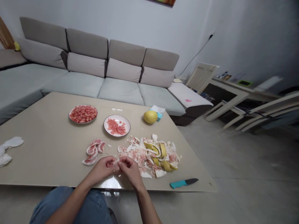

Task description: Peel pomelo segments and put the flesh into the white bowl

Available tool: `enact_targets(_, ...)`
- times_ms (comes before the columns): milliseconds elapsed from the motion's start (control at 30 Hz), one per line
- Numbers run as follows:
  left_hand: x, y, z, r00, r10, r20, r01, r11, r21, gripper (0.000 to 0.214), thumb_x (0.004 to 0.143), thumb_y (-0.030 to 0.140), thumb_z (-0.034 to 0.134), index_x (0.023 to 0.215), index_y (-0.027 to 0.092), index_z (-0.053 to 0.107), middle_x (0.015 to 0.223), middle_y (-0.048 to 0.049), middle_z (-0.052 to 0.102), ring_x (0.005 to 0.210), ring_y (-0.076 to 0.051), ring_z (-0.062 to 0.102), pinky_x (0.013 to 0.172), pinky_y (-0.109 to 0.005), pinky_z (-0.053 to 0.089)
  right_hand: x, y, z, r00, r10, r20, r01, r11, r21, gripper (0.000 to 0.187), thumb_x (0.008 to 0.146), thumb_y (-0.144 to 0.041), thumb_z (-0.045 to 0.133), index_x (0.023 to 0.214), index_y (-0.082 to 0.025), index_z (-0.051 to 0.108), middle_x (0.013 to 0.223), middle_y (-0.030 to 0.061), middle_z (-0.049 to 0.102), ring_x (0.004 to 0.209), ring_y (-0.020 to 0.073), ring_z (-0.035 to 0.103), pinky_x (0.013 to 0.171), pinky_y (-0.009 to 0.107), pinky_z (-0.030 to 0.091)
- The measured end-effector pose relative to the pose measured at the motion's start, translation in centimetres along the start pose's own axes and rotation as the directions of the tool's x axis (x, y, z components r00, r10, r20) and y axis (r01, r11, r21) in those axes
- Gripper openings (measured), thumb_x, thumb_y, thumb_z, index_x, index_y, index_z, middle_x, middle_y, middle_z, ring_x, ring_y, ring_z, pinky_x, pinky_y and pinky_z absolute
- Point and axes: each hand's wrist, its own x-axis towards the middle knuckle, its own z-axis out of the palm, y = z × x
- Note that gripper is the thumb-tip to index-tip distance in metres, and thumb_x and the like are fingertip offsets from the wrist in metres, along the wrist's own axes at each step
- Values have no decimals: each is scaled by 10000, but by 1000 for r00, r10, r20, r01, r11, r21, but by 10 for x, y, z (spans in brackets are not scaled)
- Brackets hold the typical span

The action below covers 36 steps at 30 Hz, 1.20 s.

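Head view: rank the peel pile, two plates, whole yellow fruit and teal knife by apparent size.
1. Peel pile.
2. Left plate and right plate, alike.
3. Teal knife and whole yellow fruit: unsure, the knife is longer but thinner and nearer the camera.

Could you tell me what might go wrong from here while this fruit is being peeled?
1. The knife lies close to the table's front edge, right of the right hand; a stray forearm could knock it off.
2. The left hand and the right pull at a piece of fruit by that edge, so scraps may drop onto the lap.
3. The whole yellow fruit sits near the far corner and might roll off.
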Motion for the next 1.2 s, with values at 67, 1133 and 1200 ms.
enact_targets(67,0,0,0,1000,22,-18,-21,999,50,280,768,398,658,743,123,611,630,37,475,592,-103,391,530,-203,271,-3,-1,2,1000,-23,-13,23,999,-32,207,743,-356,716,779,-167,640,637,-21,614,544,107,551,528,205,429)
enact_targets(1133,-2,3,0,986,157,-55,-132,939,318,205,798,239,559,744,151,737,699,-40,624,695,-176,555,633,-244,392,-11,-12,-3,926,-361,107,346,704,-620,122,796,-178,603,822,-205,720,757,51,682,676,171,611,621,262,479)
enact_targets(1200,-2,3,0,988,148,-40,-129,942,309,205,789,243,560,753,152,740,712,-44,634,698,-178,559,635,-243,395,-9,-13,-7,954,-281,99,286,771,-569,96,767,-197,635,776,-190,730,711,41,683,637,159,606,581,242,458)
